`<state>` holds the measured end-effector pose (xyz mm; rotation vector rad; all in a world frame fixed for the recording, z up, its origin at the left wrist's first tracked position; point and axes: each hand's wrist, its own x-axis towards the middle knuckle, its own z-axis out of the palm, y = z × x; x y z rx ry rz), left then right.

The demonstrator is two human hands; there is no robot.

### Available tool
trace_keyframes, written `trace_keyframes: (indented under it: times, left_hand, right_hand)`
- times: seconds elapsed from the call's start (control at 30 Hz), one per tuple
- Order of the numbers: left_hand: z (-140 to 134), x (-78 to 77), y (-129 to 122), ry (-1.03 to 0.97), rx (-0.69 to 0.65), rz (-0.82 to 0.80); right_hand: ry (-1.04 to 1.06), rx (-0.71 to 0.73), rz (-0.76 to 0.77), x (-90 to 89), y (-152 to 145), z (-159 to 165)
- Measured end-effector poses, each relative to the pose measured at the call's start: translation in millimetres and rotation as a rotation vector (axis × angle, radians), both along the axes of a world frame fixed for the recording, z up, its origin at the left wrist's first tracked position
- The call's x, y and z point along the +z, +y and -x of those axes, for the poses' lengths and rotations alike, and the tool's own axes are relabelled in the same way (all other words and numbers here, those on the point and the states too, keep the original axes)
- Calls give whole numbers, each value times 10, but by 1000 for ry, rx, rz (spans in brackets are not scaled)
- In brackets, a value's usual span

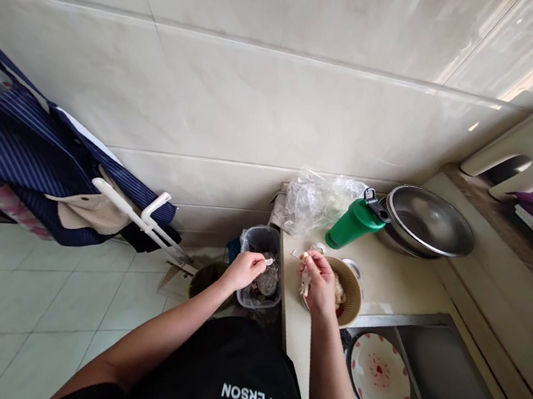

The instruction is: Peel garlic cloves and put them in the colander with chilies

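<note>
Over an open trash bin point(237, 295), my left hand point(246, 270) is closed in a pinch on a thin white scrap point(268, 262) that looks like garlic skin. My right hand point(318, 280) hovers above the left side of a tan basket point(356, 295), fingertips closed on a small pale garlic clove point(304, 257). Pale pieces point(338, 293) lie in the basket, partly hidden by that hand. Just behind it on the counter sits a whitish garlic bulb point(318, 247). Crumpled scraps fill part of the bin.
A green shaker bottle point(354, 223) and clear plastic bags point(314, 200) stand on the counter point(400, 281). Stacked metal bowls point(430, 219) are at the back right. A patterned plate point(379, 379) rests by the sink. White rack bars point(143, 214) and hanging clothes point(26, 148) are at left.
</note>
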<state>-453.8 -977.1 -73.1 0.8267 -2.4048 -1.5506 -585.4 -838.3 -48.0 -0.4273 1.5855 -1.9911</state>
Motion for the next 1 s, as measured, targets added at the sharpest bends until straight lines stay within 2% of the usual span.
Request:
trace_keyframes:
  times: [0.1,0.23,0.33,0.4,0.5,0.57,0.67,0.8,1.0]
  left_hand:
    - [14,-143,-22,-122,-4,213]
    - [52,-281,-11,-171,19,249]
    - [67,-308,-11,-200,37,248]
    - [67,-305,-20,-184,46,201]
    - [65,-309,-37,-144,55,119]
    - [65,-328,-46,-135,72,84]
    - [58,-371,-64,-106,126,-3]
    - [32,-429,-98,-47,196,-219]
    - [-32,-447,-117,80,252,-648]
  right_hand:
    - [418,-134,-360,6,245,315]
    - [817,-117,-847,-14,417,513]
    - [968,-126,-1050,91,316,430]
    - [1014,-55,-1103,200,130,309]
    - [1040,303,-1243,289,-269,139]
    - [1029,371,-1292,248,-547,88]
    - [973,437,-1402,86,-862,126]
    - [950,527,-1470,-86,-989,218]
    - [1054,628,-1315,-159,-939,-20]
